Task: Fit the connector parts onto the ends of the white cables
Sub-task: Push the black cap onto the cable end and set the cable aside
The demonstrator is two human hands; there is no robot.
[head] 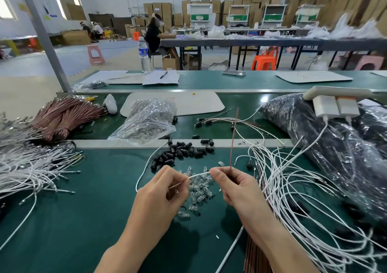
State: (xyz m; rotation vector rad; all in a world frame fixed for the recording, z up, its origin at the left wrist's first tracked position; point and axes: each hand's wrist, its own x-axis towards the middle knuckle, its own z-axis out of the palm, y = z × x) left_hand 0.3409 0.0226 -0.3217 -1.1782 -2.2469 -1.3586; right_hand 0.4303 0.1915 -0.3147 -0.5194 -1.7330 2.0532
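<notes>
- Head camera view, looking down at two bare hands working just above a dark green tabletop [83,220].
- The left hand [161,191] has its thumb and fingertips closed in a pinch on one thin white cable [199,175]. The cable's slack loops away beyond this hand.
- The right hand [236,186] pinches the same cable a little further along. The two hands are close together but not touching, and the short stretch of cable between them is taut.
- One thin reddish-brown wire [233,138] stands upright from the right hand's fingertips.
- Step in hand, as a judgement: one cable end is being readied for a connector part. Whether a part already sits between the right fingertips is hidden.
- The next move likely calls for holding the cable steady, lining its tip up with a part's opening, and pushing it straight in.
- Directly under both hands lies a heap of small clear plastic connector parts [199,191], several dozen, too many to count exactly.
- Just beyond the hands is a pile of small black cylindrical parts [182,151], roughly two dozen or more.
- Outside the right hand sprawls a tangle of loose white cables [293,189]. A second tangle [27,168] lies well off past the left hand. Both have too many to count.
</notes>
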